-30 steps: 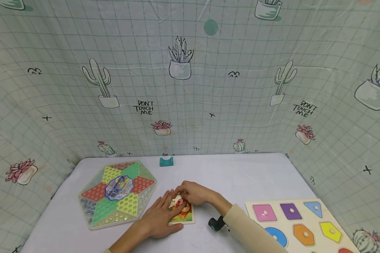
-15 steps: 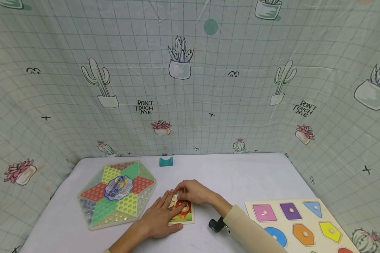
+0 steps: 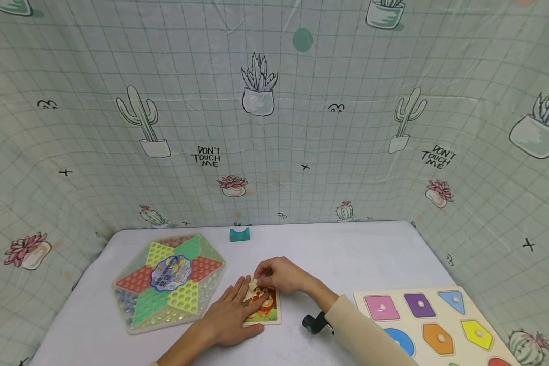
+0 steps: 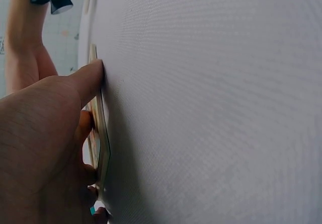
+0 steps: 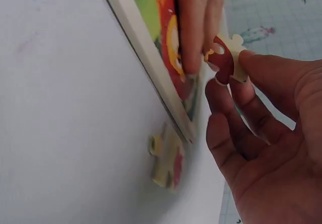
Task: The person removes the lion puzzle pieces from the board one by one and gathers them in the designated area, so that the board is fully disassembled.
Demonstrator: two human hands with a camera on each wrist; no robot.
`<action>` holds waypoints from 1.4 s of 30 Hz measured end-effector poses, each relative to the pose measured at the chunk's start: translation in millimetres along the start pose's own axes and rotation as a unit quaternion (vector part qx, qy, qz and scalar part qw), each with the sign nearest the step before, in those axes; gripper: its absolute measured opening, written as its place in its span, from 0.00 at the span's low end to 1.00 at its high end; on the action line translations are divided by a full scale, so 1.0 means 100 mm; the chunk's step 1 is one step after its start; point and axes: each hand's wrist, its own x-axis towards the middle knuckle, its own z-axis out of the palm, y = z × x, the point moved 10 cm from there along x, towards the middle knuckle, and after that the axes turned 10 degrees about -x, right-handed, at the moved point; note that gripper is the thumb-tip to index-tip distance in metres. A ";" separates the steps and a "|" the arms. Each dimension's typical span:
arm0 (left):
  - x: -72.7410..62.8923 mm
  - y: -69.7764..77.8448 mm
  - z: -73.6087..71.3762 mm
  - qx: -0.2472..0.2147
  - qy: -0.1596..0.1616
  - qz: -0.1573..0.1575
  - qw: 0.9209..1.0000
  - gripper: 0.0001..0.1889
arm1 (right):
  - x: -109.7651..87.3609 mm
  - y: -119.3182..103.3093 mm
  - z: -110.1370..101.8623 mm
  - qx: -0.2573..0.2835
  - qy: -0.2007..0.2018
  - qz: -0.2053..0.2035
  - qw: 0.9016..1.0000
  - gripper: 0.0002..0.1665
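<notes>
A small framed jigsaw puzzle (image 3: 271, 319) with a colourful cartoon picture lies on the white table. My left hand (image 3: 231, 316) rests across its left side with straight, spread fingers, hiding part of the picture. In the left wrist view, the thumb (image 4: 90, 80) lies at the puzzle's edge. At the top of the puzzle is my right hand (image 3: 283, 275). Between its thumb and fingers it pinches a red and cream jigsaw piece (image 5: 226, 60), seen raised above the board in the right wrist view. Another jigsaw piece (image 5: 168, 161) lies on the table beside the frame, blurred.
To the left is a hexagonal Chinese checkers board (image 3: 171, 295) with a coloured star. A wooden shape-puzzle board (image 3: 409, 305) with knobbed pieces lies at the right. A small teal block (image 3: 240, 235) sits near the back edge. A black camera (image 3: 314, 324) is on the right wrist.
My right hand has risen slightly and shifted a little right at the puzzle's top, uncovering more of that corner. The left hand has stayed on the puzzle.
</notes>
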 end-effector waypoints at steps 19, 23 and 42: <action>-0.01 0.00 0.00 0.002 0.003 -0.004 1.000 0.38 | -0.43 0.57 -0.38 0.058 -0.045 0.050 0.996 0.05; -0.01 -0.01 -0.01 0.000 0.005 -0.002 1.000 0.38 | -0.51 0.71 -0.39 0.062 -0.047 0.060 0.995 0.04; 0.00 -0.02 0.02 -0.001 -0.005 -0.012 1.000 0.38 | -0.56 0.82 -0.31 -0.005 -0.026 0.097 0.995 0.04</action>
